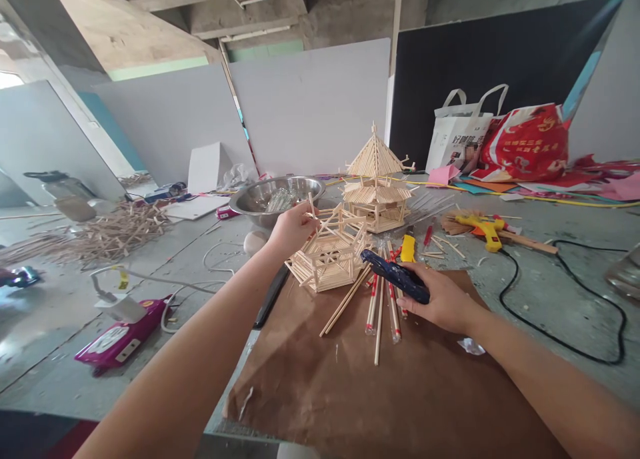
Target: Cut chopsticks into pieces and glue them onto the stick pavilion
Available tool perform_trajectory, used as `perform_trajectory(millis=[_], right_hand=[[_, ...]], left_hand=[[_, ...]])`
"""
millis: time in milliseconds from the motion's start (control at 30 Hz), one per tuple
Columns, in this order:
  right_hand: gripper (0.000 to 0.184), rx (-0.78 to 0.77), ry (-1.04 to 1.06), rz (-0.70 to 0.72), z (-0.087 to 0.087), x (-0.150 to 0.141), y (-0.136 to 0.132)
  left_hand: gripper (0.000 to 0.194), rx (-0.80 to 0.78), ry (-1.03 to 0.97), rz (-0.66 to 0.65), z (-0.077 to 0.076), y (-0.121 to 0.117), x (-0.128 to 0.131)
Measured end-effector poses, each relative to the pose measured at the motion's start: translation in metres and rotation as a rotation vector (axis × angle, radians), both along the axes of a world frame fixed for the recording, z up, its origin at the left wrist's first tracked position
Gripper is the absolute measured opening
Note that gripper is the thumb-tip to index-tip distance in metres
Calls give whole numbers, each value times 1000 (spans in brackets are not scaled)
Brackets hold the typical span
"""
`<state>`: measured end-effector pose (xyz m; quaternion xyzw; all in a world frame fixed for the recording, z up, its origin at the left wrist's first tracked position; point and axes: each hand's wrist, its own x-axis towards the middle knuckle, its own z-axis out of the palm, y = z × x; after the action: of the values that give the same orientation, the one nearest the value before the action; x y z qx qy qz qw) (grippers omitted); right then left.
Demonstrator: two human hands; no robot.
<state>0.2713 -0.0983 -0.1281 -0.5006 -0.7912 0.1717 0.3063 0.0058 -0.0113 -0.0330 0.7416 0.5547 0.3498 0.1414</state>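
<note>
Currently, right hand [443, 299] gripping dark blue tool [397, 275]

both bare arms reaching forward, left hand [294, 229] raised with fingers pinched, right hand [440, 295] lower, fingers curled, apparently closed

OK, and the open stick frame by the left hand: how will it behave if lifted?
The stick frame is probably light for its size: thin sticks, mostly open gaps. It looks fairly stiff but fragile; the slender posts and rails could snap or come loose if squeezed. Its wide base suggests it won't tip easily when nudged.
</note>
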Motion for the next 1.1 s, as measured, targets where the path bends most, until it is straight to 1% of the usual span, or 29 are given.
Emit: perform_trajectory(millis=[100, 167, 267, 333, 400, 467, 533, 600, 667, 733, 833, 933, 1000, 1100], right_hand=[[56, 13, 9, -18, -3, 1, 1], [56, 39, 8, -39, -5, 1, 2], [52, 77, 12, -62, -5, 2, 3], [49, 101, 23, -74, -2, 1, 3], [47, 119, 36, -96, 3, 0, 1], [46, 128, 53, -136, 9, 0, -2], [46, 126, 69, -177, 13, -1, -3], [47, 117, 76, -205, 15, 0, -3], [49, 107, 76, -202, 13, 1, -1], [50, 95, 74, -184, 10, 2, 1], [52, 72, 71, -158, 5, 2, 3], [52, 60, 71, -140, 5, 1, 3], [52, 61, 72, -130, 6, -1, 1], [51, 53, 60, -120, 7, -2, 0]], left_hand=[[20, 19, 34, -12, 0, 1, 0], [20, 56, 77, 25, 3, -1, 1], [20, 205, 109, 106, 15, -11, 8], [22, 249, 68, 41, 22, -24, 18], [22, 205, -2, -74, 25, -39, 30], [23, 91, -91, -203, 19, -53, 42], [24, -17, -155, -332, 8, -63, 52], [24, -88, -177, -398, -6, -69, 58], [27, -136, -206, -397, -17, -71, 61], [30, -160, -233, -372, -24, -72, 61], [34, -161, -260, -359, -28, -74, 61], [36, -199, -317, -405, -31, -77, 63], [35, -278, -378, -456, -34, -79, 65], [35, -465, -468, -524, -41, -81, 67]])
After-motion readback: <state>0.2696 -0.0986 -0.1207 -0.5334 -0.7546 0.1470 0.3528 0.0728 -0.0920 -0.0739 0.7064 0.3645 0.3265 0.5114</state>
